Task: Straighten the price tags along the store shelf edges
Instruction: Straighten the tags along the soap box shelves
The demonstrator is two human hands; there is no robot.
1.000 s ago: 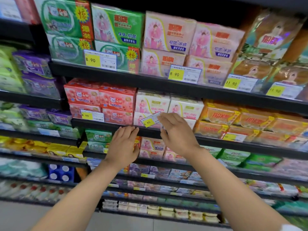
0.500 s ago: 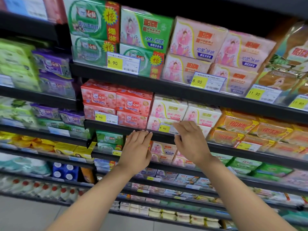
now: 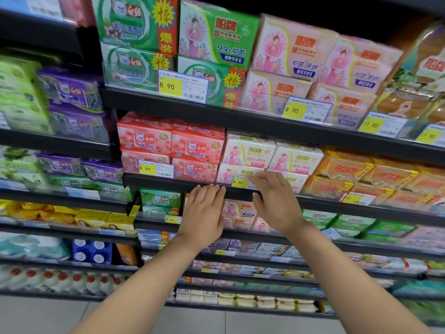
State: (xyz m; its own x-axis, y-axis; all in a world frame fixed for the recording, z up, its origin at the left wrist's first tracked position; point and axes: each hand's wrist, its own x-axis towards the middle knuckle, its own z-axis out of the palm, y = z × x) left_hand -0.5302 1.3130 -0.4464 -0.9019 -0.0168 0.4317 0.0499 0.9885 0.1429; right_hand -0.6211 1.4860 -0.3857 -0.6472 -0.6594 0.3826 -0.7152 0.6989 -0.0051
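Right now both hands are up at the black shelf edge [image 3: 168, 182], apart from each other. Left hand [image 3: 204, 213] has fingers straight & together, tips touching the edge, holding nothing. Right hand [image 3: 274, 201] lies w/ straight fingers over the right part of the 8.90 price tag [image 3: 239, 182], thumb below on the edge; tag sits level in front of white-pink soap boxes [image 3: 248, 153]. Another 8.90 tag [image 3: 156, 168] sits further left, before red boxes [image 3: 168, 143].
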